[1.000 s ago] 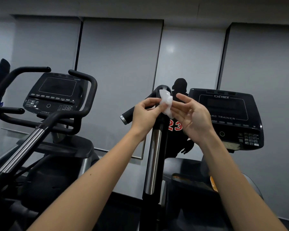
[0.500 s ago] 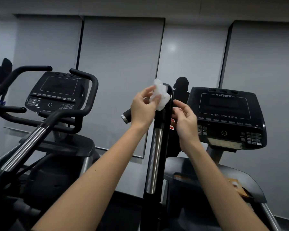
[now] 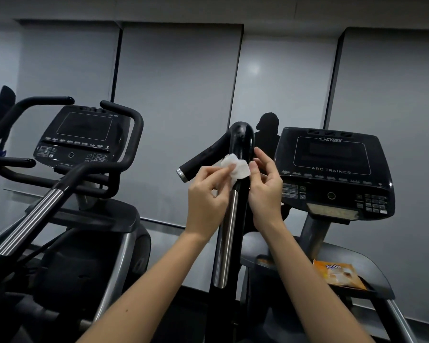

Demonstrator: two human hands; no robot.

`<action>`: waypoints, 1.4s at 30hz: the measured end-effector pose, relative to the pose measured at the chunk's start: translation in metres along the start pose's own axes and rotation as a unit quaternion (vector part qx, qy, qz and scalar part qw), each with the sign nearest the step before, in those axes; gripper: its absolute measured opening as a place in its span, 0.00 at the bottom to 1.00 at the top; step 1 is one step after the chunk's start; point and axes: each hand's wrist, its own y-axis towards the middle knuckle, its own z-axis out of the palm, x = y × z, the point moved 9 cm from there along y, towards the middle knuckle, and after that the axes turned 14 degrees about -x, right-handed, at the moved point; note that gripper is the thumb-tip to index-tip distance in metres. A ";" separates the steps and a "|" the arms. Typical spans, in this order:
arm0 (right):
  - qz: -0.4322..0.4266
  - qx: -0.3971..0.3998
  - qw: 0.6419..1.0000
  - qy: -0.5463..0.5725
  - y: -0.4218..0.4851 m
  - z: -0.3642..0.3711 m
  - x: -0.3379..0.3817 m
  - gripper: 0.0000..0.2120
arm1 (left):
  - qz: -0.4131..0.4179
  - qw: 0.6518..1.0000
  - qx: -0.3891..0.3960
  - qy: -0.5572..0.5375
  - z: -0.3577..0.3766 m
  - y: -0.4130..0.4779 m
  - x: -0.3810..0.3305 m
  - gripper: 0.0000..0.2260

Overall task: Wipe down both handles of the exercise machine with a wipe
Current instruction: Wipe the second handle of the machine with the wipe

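A black upright handle (image 3: 242,141) of the Cybex Arc Trainer stands in the middle, with a side grip (image 3: 201,160) that points left and a chrome strip (image 3: 227,233) lower down. A white crumpled wipe (image 3: 237,168) lies against the front of the handle, just below its rounded top. My left hand (image 3: 208,191) pinches the wipe's left part between thumb and forefinger. My right hand (image 3: 264,186) touches the wipe's right edge with its thumb, its fingers curled beside the handle. The machine's second handle is out of view.
The Arc Trainer console (image 3: 332,169) sits right of the handle. An orange wipe packet (image 3: 338,274) lies on the machine's ledge at lower right. A second Cybex machine (image 3: 82,134) with curved black bars (image 3: 131,134) and a diagonal chrome arm (image 3: 32,214) fills the left. Grey blinds (image 3: 178,95) are behind.
The wipe has moved down from the handle's top to just below its bend. My right hand rose and came in to touch the wipe; the view shifted slightly right.
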 end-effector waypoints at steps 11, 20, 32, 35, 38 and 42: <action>0.003 -0.030 0.998 0.048 -0.002 0.001 -0.004 0.12 | -0.129 0.987 -0.096 -0.005 0.029 0.050 0.005 0.05; 0.014 -0.002 0.999 0.049 0.003 -0.001 -0.002 0.12 | -0.385 0.909 -0.016 -0.160 0.053 0.029 0.070 0.04; 0.050 -0.069 0.996 0.026 0.058 0.023 0.014 0.10 | -0.238 0.963 0.010 -0.123 0.037 0.051 0.035 0.07; 0.040 -0.089 0.995 -0.005 0.064 0.034 0.012 0.13 | -0.195 0.978 0.005 -0.072 0.048 0.075 0.029 0.07; 0.023 -0.115 0.993 -0.031 0.064 0.034 0.009 0.13 | -0.084 0.996 0.036 0.026 0.061 0.098 0.015 0.09; -0.015 -0.124 0.991 -0.042 0.065 0.031 0.013 0.14 | -0.055 0.994 0.071 0.069 0.077 0.116 0.014 0.11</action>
